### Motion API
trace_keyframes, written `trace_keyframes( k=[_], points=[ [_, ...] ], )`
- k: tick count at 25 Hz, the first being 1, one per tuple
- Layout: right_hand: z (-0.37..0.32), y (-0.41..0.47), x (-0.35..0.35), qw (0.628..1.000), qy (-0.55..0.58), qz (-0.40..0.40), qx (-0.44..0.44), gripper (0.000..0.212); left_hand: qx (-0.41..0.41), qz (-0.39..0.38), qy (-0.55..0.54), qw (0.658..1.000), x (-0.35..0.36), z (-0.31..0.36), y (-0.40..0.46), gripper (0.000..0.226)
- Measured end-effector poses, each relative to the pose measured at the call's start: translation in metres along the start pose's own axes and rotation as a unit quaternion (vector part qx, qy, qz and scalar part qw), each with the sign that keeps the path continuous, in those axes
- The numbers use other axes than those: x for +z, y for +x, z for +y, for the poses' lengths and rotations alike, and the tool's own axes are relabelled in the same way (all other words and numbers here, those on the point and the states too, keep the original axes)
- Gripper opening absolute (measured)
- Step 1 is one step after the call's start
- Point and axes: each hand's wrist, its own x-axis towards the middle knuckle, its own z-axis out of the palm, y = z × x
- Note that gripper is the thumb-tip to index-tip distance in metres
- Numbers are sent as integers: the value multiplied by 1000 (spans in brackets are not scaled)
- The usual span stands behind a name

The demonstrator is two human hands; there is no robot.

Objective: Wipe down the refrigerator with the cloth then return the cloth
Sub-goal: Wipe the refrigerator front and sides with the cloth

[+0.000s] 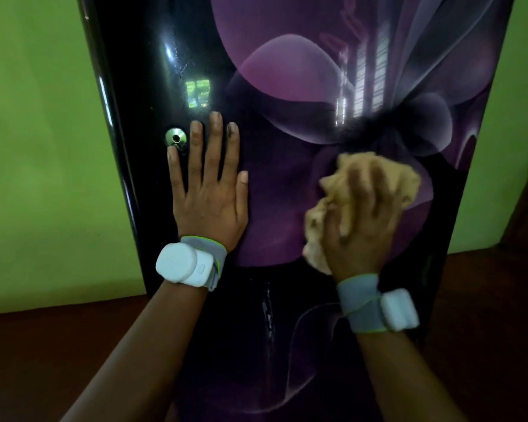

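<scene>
The refrigerator (287, 86) is tall, with a stiff, glossy, slippery door; it looks heavy, so it should stand firm under pressure. The left hand (209, 190) lies flat on the door, fingers spread and straight, just beside the round metal lock (176, 137), bracing. The right hand (363, 217) presses the cloth (378, 178) on the purple pattern; it is blurred, but the fingers seem curled round it. The cloth is soft, light and crumpled, best held bunched in the palm.
</scene>
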Motion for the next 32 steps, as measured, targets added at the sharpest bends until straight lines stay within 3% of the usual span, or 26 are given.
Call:
trace_keyframes(
  k=[4, 5, 8, 9, 13, 15, 17, 21, 24, 28, 29, 32],
  points=[
    [-41, 40, 20, 978, 34, -45, -199, 48, 6, -3, -1, 1000, -1, -1, 2, 54],
    [-35, 56, 19, 982, 29, -30, -183, 49, 5, -2, -5, 1000, -1, -1, 3, 54],
    [-22, 49, 12, 999, 33, 20, -21, 48, 17, -7, -19, 1000, -3, -3, 0, 54],
    [-36, 34, 12, 999, 27, 24, -16, 47, 25, -8, -26, 999, -4, -7, 1, 54],
    [-109, 56, 37, 985, 7, -14, -173, 41, -19, -4, -52, 998, -16, -40, 18, 53],
    [-149, 108, 38, 989, 5, 6, -149, 45, -53, -13, -77, 996, -24, -66, 25, 53],
    [-180, 130, 45, 986, -25, -64, -149, 50, -79, -27, -100, 991, -26, -90, 24, 53],
    [-195, 84, 59, 932, -47, -58, -355, 50, -150, -35, -212, 965, -13, -95, 2, 56],
    [-147, 30, 44, 951, -10, -91, -296, 48, -162, -47, -234, 958, -12, -79, -19, 58],
    [-77, -20, 21, 993, -11, -66, -99, 51, -118, -67, -153, 979, -15, -58, -52, 60],
    [-76, -44, 22, 991, -12, -81, -104, 51, -110, -75, -147, 980, -13, -54, -63, 60],
    [-78, -106, 22, 960, 7, -144, -240, 42, -105, -88, -133, 982, -5, -54, -98, 56]
  ],
)
